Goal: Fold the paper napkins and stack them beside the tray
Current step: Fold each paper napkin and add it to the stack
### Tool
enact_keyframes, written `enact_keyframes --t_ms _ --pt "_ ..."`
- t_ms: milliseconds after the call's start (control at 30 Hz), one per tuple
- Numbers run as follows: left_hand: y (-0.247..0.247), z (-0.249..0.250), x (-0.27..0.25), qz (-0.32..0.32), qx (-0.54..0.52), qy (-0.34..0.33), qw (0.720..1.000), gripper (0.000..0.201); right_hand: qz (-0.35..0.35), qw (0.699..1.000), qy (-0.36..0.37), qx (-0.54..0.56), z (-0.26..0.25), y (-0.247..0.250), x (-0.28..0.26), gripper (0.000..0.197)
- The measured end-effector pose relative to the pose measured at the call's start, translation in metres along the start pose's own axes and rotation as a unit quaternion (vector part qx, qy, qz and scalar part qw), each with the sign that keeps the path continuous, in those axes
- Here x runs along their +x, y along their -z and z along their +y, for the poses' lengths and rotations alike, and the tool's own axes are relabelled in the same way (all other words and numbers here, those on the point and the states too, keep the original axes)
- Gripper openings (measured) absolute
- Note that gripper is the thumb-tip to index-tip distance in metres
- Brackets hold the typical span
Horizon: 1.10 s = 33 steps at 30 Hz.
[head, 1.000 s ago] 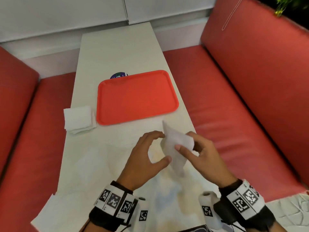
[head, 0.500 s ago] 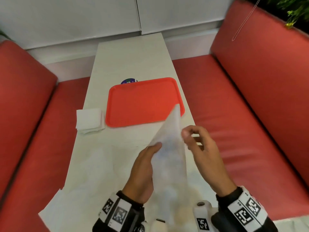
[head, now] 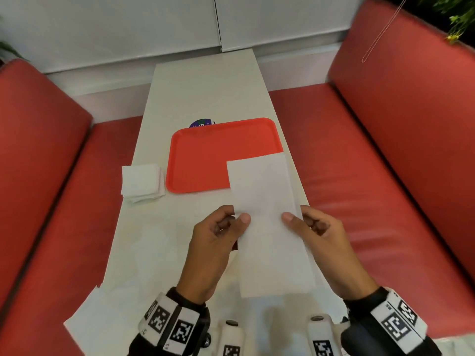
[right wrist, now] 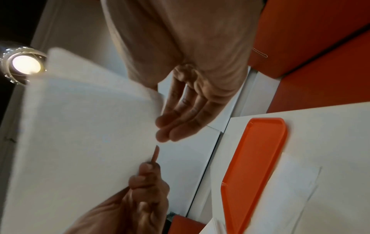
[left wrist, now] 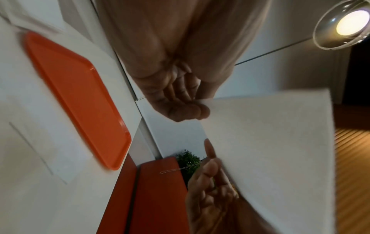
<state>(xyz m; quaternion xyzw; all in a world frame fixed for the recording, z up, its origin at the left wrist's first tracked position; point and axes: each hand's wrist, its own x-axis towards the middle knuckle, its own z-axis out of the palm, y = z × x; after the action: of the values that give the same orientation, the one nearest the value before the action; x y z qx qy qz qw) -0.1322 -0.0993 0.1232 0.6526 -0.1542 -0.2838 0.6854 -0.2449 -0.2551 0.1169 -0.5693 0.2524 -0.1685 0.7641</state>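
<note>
From the head view, the person is holding a long white rectangular paper napkin (head: 267, 227) up above the pale rectangular worktop (head: 200, 93), its far end overlapping the near right corner of the orange-red plastic tray (head: 205, 155) as seen from here. The left hand (head: 218, 242) is pinching the napkin's left edge between thumb and curled fingers, and the right hand (head: 318, 240) is pinching the right edge the same way. A small stack of folded white napkins (head: 142, 181) is lying on the worktop just beside the tray's left side, and red padded benches (head: 385, 163) are flanking the worktop. In the left wrist view, the left hand (left wrist: 180, 101) is gripping one corner region of the napkin (left wrist: 270, 150) while the right hand (left wrist: 210, 190) is holding its opposite edge; the tray (left wrist: 76, 95) is lying on the worktop behind. In the right wrist view, the right hand (right wrist: 186, 120) is lying with its fingers under the napkin (right wrist: 80, 134), and the left hand (right wrist: 146, 190) is clasping the other edge.
</note>
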Motion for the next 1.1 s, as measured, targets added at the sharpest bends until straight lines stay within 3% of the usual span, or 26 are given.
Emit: enact_keyframes --t_ms 167,233,333,467,533,567,700,833,867,1000,1100 --pt "0.012 0.007 0.002 -0.030 -0.025 -0.049 0.998 0.027 -0.010 0.999 0.045 0.006 -0.001 -0.008 0.004 0.019" --pt "0.019 0.010 0.000 -0.054 -0.008 -0.073 0.996 0.047 -0.035 0.997 0.064 -0.005 -0.001 -0.011 0.004 0.036" --pt "0.030 0.012 -0.001 -0.071 0.021 -0.098 0.992 0.048 -0.049 0.998 0.039 0.013 -0.005 -0.017 0.005 0.050" --pt "0.047 0.012 0.002 -0.065 0.030 -0.127 0.989 0.048 -0.062 0.998 0.014 0.031 -0.007 -0.030 0.011 0.040" --pt "0.054 0.012 0.003 -0.047 0.014 -0.129 0.990 0.041 -0.049 0.997 0.052 -0.022 -0.004 -0.038 0.014 0.019" --pt "0.057 0.012 0.003 -0.034 -0.006 -0.123 0.992 0.034 -0.047 0.996 0.066 -0.042 -0.005 -0.043 0.015 0.007" --pt "0.074 0.013 0.009 -0.015 -0.107 -0.022 0.994 0.025 -0.031 0.992 0.085 -0.090 -0.003 -0.063 0.022 0.008" --pt "0.096 0.014 0.018 -0.004 -0.105 0.055 0.993 0.059 -0.026 0.987 0.096 -0.124 0.000 -0.089 0.028 0.014" --pt "0.101 0.015 0.021 -0.005 -0.085 0.058 0.995 0.059 -0.030 0.987 0.094 -0.128 0.001 -0.098 0.029 0.017" --pt "0.124 0.013 0.033 0.010 -0.003 0.028 1.000 0.024 -0.037 0.993 0.053 -0.101 0.014 -0.134 0.038 0.029" --pt "0.152 0.008 0.041 0.005 0.075 -0.018 0.997 0.015 -0.014 0.991 0.019 -0.133 0.028 -0.164 0.050 0.025"
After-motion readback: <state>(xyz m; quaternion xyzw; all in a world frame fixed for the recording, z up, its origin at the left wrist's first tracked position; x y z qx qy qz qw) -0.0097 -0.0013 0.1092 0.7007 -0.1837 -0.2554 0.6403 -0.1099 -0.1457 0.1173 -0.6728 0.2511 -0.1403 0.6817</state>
